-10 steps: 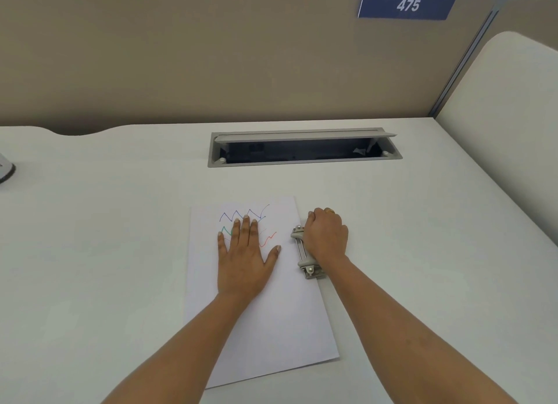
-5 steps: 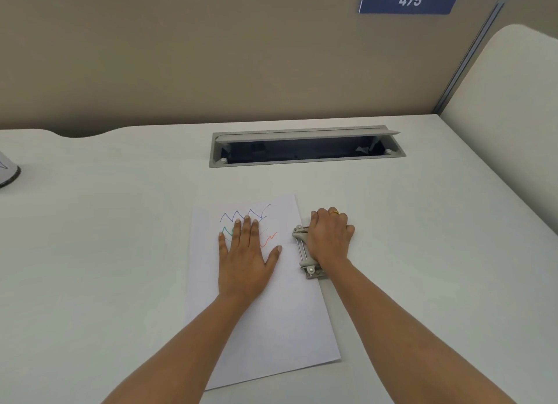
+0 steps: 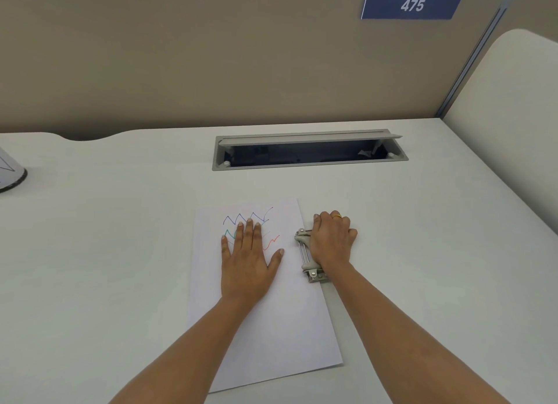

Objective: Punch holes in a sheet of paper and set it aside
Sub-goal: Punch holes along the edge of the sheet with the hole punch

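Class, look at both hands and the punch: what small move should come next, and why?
Probably lift the right hand off the hole punch. It presses the punch over the paper's right edge while the left hand lies flat, pinning the sheet.

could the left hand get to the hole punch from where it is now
Probably yes. The left hand lies flat on the paper just beside the hole punch, with nothing between them, though the right hand already covers most of it.
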`<state>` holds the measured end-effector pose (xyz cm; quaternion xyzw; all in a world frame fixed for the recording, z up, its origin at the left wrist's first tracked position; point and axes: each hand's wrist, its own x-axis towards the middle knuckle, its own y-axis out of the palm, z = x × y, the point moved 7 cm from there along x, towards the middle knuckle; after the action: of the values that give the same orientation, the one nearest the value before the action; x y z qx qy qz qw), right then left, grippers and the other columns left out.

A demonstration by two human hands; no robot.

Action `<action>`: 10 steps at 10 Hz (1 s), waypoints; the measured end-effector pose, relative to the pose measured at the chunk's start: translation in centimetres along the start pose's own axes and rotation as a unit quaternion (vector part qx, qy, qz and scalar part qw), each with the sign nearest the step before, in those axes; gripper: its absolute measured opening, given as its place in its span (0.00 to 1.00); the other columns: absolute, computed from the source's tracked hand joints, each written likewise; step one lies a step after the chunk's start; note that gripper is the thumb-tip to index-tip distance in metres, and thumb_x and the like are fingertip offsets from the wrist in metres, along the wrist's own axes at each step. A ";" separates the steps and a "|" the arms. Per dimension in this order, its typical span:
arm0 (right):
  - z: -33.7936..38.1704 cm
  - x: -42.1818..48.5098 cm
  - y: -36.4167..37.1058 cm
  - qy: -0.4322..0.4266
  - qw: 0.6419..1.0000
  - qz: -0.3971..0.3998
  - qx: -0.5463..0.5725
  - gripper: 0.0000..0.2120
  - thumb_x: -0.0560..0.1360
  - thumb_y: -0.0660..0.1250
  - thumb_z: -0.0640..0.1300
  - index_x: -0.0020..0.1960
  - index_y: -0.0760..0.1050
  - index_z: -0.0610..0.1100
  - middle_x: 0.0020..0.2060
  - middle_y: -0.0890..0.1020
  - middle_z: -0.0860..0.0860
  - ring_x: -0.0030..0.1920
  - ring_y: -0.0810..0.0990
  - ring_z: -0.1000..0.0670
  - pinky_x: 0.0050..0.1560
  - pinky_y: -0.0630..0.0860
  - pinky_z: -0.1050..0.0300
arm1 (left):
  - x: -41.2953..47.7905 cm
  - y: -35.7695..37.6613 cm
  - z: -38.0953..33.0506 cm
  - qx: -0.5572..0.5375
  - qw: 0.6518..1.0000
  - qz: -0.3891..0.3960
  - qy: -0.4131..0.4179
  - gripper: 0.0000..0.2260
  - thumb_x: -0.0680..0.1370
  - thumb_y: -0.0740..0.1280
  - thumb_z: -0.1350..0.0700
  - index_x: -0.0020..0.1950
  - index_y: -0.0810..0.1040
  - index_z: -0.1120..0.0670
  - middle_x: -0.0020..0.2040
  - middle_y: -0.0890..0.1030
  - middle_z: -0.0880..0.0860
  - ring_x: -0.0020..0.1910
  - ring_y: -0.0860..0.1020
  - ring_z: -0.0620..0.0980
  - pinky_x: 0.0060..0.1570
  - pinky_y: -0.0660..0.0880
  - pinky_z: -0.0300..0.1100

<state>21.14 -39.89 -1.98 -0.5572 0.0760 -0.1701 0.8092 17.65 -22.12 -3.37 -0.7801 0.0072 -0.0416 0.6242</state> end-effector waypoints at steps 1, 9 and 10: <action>0.0 0.0 0.0 0.001 1.000 0.001 0.002 0.18 0.81 0.48 0.47 0.52 0.75 0.40 0.51 0.76 0.45 0.54 0.70 0.43 0.51 0.63 0.49 | 0.0 0.1 0.0 -0.002 1.000 0.001 -0.001 0.33 0.78 0.46 0.37 0.77 0.46 0.54 0.78 0.47 0.51 0.77 0.44 0.48 0.73 0.38 0.52; 0.2 -0.3 -0.5 -0.003 0.999 -0.021 -0.034 0.18 0.81 0.47 0.46 0.53 0.74 0.41 0.51 0.77 0.46 0.54 0.71 0.43 0.49 0.63 0.50 | 0.0 0.0 0.0 -0.007 1.000 0.003 0.002 0.33 0.78 0.46 0.37 0.77 0.46 0.54 0.78 0.46 0.50 0.77 0.43 0.48 0.73 0.38 0.53; 0.4 -0.4 -0.7 -0.012 0.998 -0.034 -0.049 0.18 0.81 0.48 0.46 0.52 0.74 0.41 0.51 0.77 0.46 0.53 0.71 0.43 0.46 0.61 0.51 | 0.0 0.1 0.0 -0.006 1.000 0.002 0.002 0.33 0.78 0.46 0.37 0.77 0.46 0.54 0.78 0.46 0.50 0.77 0.43 0.48 0.73 0.38 0.52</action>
<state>20.78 -39.64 -1.16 -0.6001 0.0554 -0.1873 0.7757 17.65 -22.10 -3.44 -0.7839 0.0101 -0.0413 0.6195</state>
